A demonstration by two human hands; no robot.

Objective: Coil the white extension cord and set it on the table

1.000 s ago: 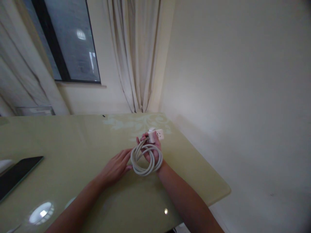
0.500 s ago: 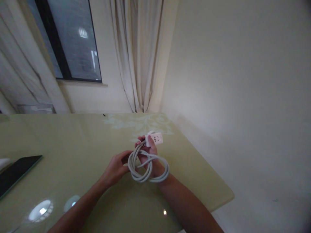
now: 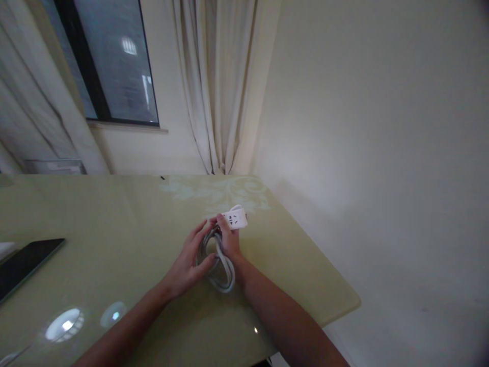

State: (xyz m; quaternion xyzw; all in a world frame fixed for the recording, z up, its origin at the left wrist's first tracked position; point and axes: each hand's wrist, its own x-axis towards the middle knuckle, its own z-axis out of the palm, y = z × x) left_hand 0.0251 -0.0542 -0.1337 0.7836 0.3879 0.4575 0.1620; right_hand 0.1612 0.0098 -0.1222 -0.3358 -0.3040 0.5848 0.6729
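Socket block [image 3: 237, 219]: looked like smooth plastic, faintly satin.
Coiled cable [image 3: 229, 270]: appeared plastic-sheathed, smooth, with a dull sheen.
Surface [image 3: 110, 219]: was glossy, glass-like and strongly reflective.
Dark slab [image 3: 30, 265]: looked smooth, its material unclear.
Curtain [image 3: 216, 81]: was soft, matt, creased cloth.
Window pane [image 3: 114, 66]: was smooth, reflective glass.
Wall [image 3: 362, 127]: was matt, smooth-looking overall.

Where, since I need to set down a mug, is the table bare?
Two patches on the table: between the dark flat object and the left hand, and between the right forearm and the table's right edge. Crowded: where both hands meet, the right hand holding the socket block beside the coiled cable.
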